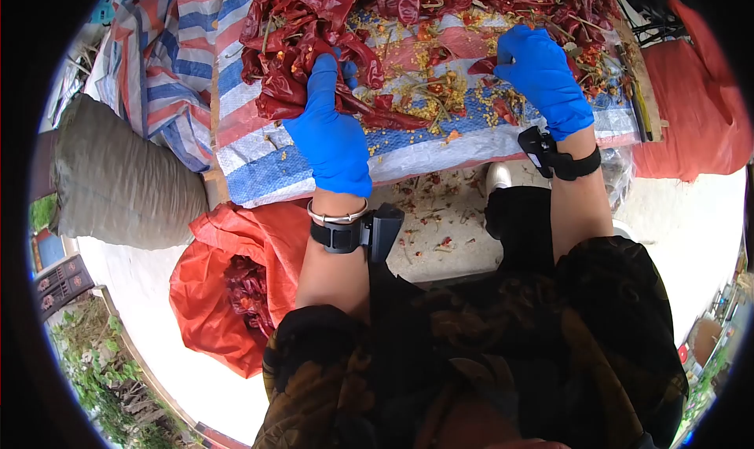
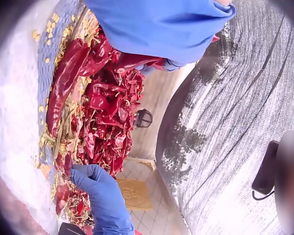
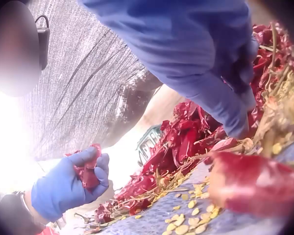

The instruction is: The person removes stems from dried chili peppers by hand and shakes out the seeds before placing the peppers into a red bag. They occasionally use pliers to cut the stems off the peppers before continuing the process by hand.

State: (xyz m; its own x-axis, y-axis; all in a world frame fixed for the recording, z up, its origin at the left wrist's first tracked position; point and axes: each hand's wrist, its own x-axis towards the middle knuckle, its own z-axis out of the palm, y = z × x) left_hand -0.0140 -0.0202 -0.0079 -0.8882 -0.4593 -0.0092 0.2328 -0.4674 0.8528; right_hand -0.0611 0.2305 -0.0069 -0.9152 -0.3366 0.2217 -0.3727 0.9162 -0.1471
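Observation:
Both hands wear blue gloves over a striped sheet with dried red chillies. The left hand is at the left pile; in the right wrist view this left hand has its fingers curled round a red chilli piece. The right hand is lower on the pile's right side; in the left wrist view the right hand pinches a red piece between thumb and fingers. A whole chilli lies on the sheet, among yellow seeds and stems.
An open orange sack holding chillies stands at the lower left. A full grey-green sack is at the left, a red sack at the right. Chilli scraps litter the floor below the sheet's front edge.

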